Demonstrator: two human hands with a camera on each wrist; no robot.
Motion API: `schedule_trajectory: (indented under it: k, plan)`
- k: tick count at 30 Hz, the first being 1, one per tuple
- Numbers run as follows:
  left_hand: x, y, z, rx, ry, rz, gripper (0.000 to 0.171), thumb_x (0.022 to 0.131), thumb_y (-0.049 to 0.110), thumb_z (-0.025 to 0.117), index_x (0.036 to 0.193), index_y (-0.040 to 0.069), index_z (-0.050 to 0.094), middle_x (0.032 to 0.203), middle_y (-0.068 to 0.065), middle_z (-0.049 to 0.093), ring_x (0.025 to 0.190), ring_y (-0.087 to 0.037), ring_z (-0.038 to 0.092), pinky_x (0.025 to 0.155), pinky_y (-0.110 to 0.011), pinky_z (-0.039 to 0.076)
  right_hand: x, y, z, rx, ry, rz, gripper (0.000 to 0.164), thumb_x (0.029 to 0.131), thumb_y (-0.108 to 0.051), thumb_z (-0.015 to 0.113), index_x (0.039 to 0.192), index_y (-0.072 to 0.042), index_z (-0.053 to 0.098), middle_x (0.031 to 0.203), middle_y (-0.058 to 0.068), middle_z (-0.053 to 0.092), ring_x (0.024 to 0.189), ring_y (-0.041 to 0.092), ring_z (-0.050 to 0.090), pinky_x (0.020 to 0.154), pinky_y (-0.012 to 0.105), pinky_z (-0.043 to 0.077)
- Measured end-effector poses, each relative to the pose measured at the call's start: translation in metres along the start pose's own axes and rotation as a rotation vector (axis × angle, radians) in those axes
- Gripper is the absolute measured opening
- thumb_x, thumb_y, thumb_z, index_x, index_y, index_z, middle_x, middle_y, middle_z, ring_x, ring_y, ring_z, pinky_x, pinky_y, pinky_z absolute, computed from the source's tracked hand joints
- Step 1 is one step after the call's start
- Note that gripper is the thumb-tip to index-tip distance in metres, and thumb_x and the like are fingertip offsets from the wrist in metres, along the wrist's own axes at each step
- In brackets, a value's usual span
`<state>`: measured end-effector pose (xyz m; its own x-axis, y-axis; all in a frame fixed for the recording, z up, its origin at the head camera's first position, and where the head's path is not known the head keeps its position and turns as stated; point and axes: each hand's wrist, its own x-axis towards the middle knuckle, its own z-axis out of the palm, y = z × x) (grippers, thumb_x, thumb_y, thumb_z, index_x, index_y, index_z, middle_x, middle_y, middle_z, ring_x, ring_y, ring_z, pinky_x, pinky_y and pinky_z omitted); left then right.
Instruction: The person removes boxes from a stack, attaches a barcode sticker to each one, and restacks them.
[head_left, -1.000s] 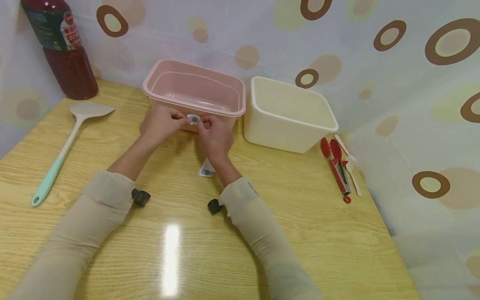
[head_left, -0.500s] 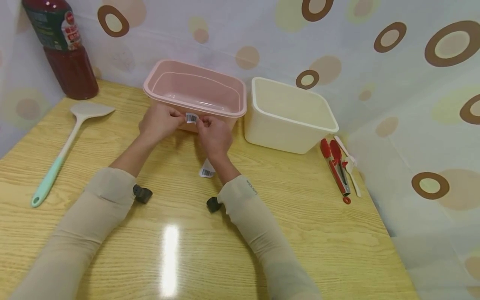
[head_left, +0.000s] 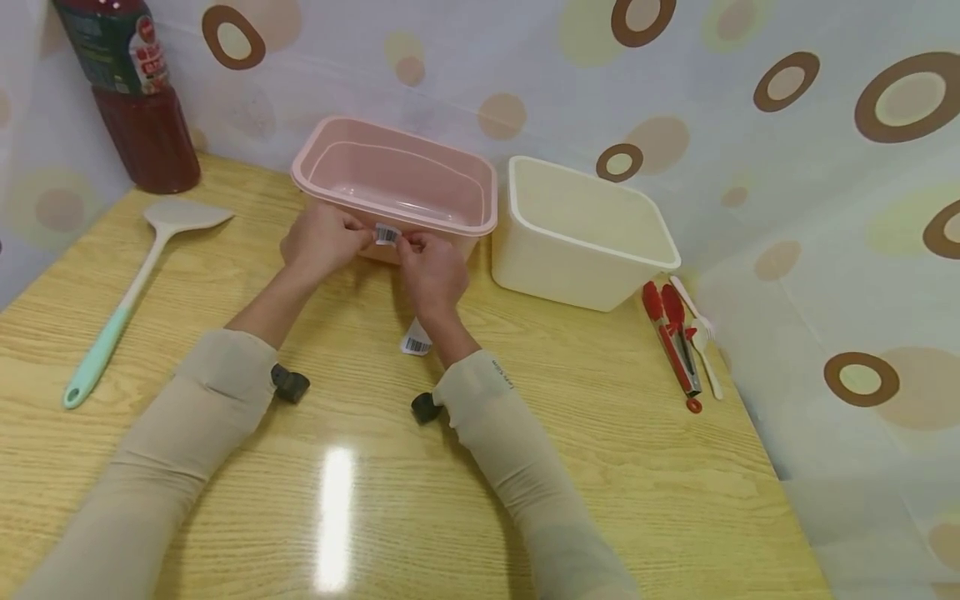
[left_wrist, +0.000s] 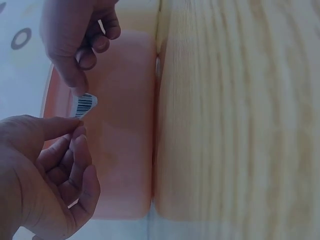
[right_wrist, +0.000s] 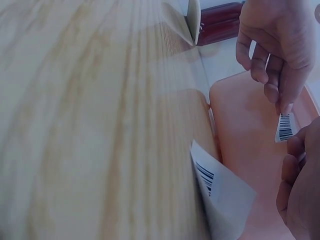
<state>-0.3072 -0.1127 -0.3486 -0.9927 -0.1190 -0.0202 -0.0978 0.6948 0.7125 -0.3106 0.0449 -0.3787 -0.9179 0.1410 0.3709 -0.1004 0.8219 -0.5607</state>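
Note:
A small white barcode sticker (head_left: 387, 234) is stretched between both hands in front of the pink bin (head_left: 405, 218). My left hand (head_left: 321, 239) pinches its left end between thumb and forefinger, and my right hand (head_left: 435, 271) pinches the other end. In the left wrist view the sticker (left_wrist: 85, 105) looks slightly bent, close to the bin's outer wall; whether it touches the wall I cannot tell. On the table below the right wrist lies another white paper piece with a barcode (head_left: 416, 340), partly hidden by the forearm. The right wrist view shows this paper (right_wrist: 225, 195) curled up off the wood.
Right of the pink bin stands a cream bin (head_left: 570, 275). Red-tipped tongs (head_left: 675, 342) lie beside a white fork (head_left: 693, 308) and another pale utensil at the right edge. A turner with a mint handle (head_left: 112, 333) and a bottle of red liquid (head_left: 146, 125) are at the left.
The sticker between the fingers has flattened from an arched shape, and its barcode shows more fully. Both hands keep their pinch with only slight movement; the head view shifts a little.

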Motion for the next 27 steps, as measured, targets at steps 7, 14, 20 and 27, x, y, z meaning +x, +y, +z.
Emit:
schedule_trajectory:
  k: [7,14,20,27]
  plan:
    - [-0.0007,0.001,0.0006,0.011,0.02,-0.021,0.025,0.09,0.04,0.069,0.098,0.021,0.082,0.104,-0.002,0.077,0.086,-0.023,0.06,0.074,-0.042,0.043,0.0004,-0.0007,0.0009,-0.021,0.016,-0.021,0.021,0.094,-0.042,0.068,0.092,-0.027,0.083,0.086,-0.012,0.079,0.077,0.011,0.071,0.058,0.03,0.049]
    - [-0.0007,0.001,0.0006,0.004,0.034,-0.016,0.026,0.09,0.042,0.069,0.093,0.018,0.081,0.099,-0.003,0.077,0.084,-0.024,0.06,0.08,-0.048,0.046,0.0002,-0.0008,0.0022,-0.038,0.027,-0.024,0.021,0.094,-0.043,0.067,0.094,-0.028,0.083,0.087,-0.012,0.079,0.077,0.01,0.071,0.058,0.03,0.05]
    - [0.001,-0.0002,0.0021,0.001,0.065,0.002,0.028,0.089,0.043,0.07,0.084,0.017,0.08,0.081,0.0,0.074,0.078,-0.024,0.059,0.079,-0.048,0.046,0.0005,-0.0008,0.0034,-0.032,0.026,-0.027,0.023,0.094,-0.044,0.067,0.093,-0.027,0.083,0.086,-0.013,0.078,0.076,0.009,0.071,0.057,0.029,0.051]
    - [0.0015,0.001,0.0027,0.009,0.052,-0.013,0.031,0.089,0.046,0.07,0.088,0.017,0.082,0.072,0.004,0.07,0.078,-0.023,0.057,0.073,-0.043,0.042,0.0007,-0.0004,0.0037,-0.034,0.015,-0.015,0.022,0.094,-0.043,0.068,0.094,-0.027,0.083,0.086,-0.012,0.079,0.076,0.009,0.07,0.057,0.028,0.05]
